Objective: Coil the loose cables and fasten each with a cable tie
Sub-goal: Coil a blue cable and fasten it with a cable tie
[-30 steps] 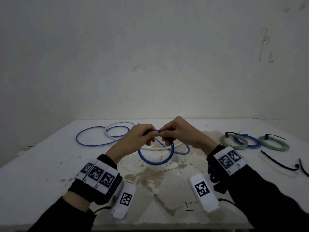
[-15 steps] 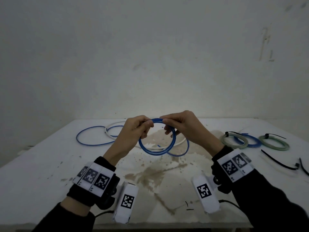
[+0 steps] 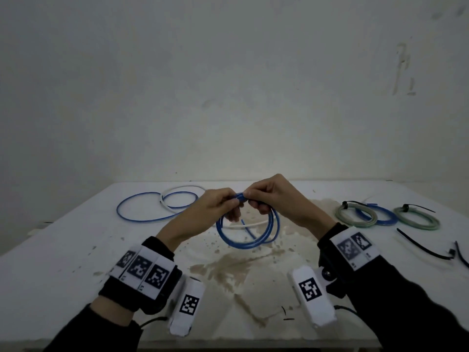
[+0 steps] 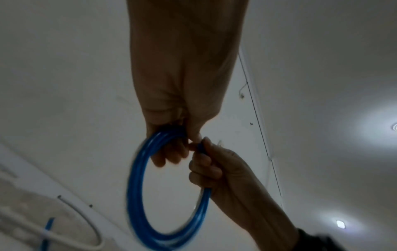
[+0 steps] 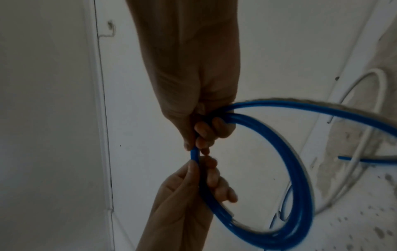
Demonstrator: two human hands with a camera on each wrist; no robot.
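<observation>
A blue cable (image 3: 250, 243) hangs as a coil of a few loops above the middle of the white table (image 3: 63, 250). My left hand (image 3: 218, 205) and right hand (image 3: 266, 196) pinch the top of the coil side by side, fingers curled round the strands. In the left wrist view the blue coil (image 4: 137, 195) dangles below my left hand (image 4: 171, 147), with the right hand (image 4: 214, 168) gripping its right side. In the right wrist view the blue coil (image 5: 296, 178) loops out from my right hand (image 5: 204, 134); the left hand (image 5: 199, 183) holds it below.
A loose blue cable (image 3: 142, 212) and a white cable (image 3: 177, 193) lie at the back left. Three tied coils, green (image 3: 355, 217), blue (image 3: 380, 217), green (image 3: 418, 219), sit at the right. Black cable ties (image 3: 423, 246) lie near the right edge. A brown stain (image 3: 228, 265) marks the table centre.
The hands have come closer together at the top of the blue coil and dropped slightly. The coil now hangs more upright, with tighter loops.
</observation>
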